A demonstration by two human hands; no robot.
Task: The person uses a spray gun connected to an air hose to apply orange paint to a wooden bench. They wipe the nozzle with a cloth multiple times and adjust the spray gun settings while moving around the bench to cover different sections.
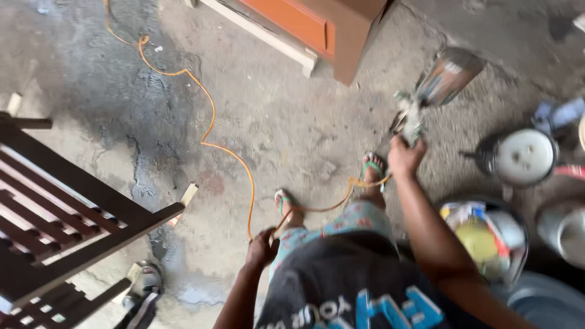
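My right hand (404,156) grips the handle of a spray gun (426,91) with a metal cup on top, held out in front of me above the concrete floor. My left hand (262,248) hangs by my hip, closed on an orange hose (210,122) that runs across the floor to the far left and also loops past my feet toward the spray gun. My sandalled feet stand on the floor between the hands.
A dark brown slatted wooden frame (73,213) stands at the left. An orange-brown cabinet (323,27) is at the top. Several paint cans and a bucket (524,157) crowd the right side. A small tool (143,292) lies lower left.
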